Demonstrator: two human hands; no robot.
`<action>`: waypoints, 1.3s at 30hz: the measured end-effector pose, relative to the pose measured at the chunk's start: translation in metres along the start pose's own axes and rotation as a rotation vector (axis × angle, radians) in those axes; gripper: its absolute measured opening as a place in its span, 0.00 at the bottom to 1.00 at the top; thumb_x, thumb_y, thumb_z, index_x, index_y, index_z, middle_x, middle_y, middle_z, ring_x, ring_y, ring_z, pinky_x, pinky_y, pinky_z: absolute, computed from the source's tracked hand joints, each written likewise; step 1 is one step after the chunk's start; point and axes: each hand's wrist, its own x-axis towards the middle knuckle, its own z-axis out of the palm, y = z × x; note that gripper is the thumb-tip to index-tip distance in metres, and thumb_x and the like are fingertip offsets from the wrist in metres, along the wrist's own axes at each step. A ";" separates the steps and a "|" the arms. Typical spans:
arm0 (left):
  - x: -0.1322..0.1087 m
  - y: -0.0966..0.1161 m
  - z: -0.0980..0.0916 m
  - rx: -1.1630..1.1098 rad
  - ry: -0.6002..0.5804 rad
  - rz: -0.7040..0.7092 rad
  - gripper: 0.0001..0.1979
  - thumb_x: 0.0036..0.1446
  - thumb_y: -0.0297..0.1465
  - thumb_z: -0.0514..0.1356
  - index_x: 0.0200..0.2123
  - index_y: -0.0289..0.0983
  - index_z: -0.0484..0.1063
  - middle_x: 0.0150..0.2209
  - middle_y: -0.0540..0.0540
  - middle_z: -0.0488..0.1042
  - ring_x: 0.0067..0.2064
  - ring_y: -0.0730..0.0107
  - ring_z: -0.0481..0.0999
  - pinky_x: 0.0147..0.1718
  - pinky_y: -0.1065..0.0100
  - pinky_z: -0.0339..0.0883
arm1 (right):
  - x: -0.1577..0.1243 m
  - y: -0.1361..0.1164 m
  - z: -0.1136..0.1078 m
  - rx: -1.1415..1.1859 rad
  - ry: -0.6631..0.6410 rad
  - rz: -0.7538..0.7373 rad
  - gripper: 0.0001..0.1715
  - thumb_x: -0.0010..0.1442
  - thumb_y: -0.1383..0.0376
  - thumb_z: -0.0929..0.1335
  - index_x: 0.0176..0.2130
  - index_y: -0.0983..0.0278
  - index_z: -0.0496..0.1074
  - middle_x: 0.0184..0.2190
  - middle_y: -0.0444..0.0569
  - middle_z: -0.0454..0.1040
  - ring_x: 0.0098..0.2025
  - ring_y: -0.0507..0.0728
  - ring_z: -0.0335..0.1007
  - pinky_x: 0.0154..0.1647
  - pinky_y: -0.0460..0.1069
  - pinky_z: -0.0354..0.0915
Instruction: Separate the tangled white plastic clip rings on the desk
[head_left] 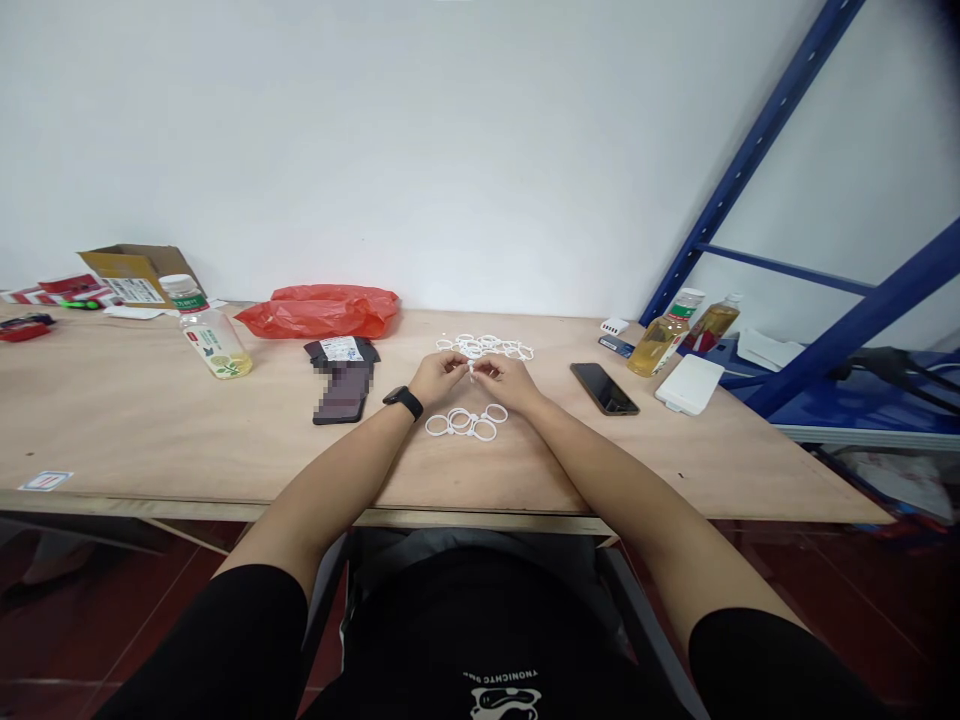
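Note:
My left hand [437,379], with a black watch [405,401] on its wrist, and my right hand [508,381] meet over the table. Both are closed, fingertips pinching a small white plastic ring [471,368] between them; the fingers hide most of it. Just beyond the hands lies a loose pile of white plastic rings [517,348], partly covered by them. Nearer to me, between my forearms, several more white rings [484,430] lie flat in a cluster, some touching or overlapping, with small knobs on their rims.
Left of my hands are a dark packet [345,390], a red plastic bag [322,312], a drink bottle [214,335] and an open carton [139,275]. To the right lie a phone [604,388], a white case [690,384] and another bottle [660,340], beside a blue metal rack [750,140].

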 end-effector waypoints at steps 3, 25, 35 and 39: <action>-0.002 0.004 0.000 0.098 -0.045 0.053 0.12 0.57 0.35 0.60 0.38 0.34 0.77 0.36 0.44 0.80 0.35 0.68 0.76 0.36 0.67 0.69 | 0.001 0.002 -0.002 -0.017 0.037 0.045 0.11 0.59 0.62 0.69 0.42 0.59 0.78 0.37 0.47 0.80 0.37 0.55 0.74 0.39 0.50 0.69; -0.002 0.013 0.000 0.442 -0.016 0.162 0.07 0.57 0.30 0.58 0.34 0.36 0.77 0.36 0.44 0.78 0.40 0.64 0.75 0.44 0.63 0.68 | 0.004 0.017 -0.004 -0.056 0.048 0.092 0.10 0.59 0.61 0.69 0.39 0.59 0.79 0.36 0.46 0.81 0.36 0.55 0.75 0.40 0.50 0.69; -0.003 0.010 -0.004 0.507 -0.351 0.133 0.08 0.51 0.29 0.58 0.31 0.37 0.79 0.34 0.45 0.79 0.36 0.66 0.74 0.42 0.66 0.68 | -0.003 0.074 -0.036 -0.395 -0.031 0.250 0.19 0.59 0.68 0.67 0.49 0.61 0.76 0.43 0.52 0.78 0.46 0.60 0.73 0.51 0.55 0.67; -0.006 0.014 0.003 0.480 -0.466 0.162 0.09 0.52 0.32 0.60 0.30 0.38 0.80 0.32 0.46 0.79 0.33 0.69 0.74 0.36 0.69 0.65 | -0.002 0.063 -0.025 -0.420 -0.134 0.178 0.20 0.60 0.68 0.67 0.52 0.59 0.76 0.48 0.52 0.76 0.48 0.60 0.72 0.51 0.54 0.66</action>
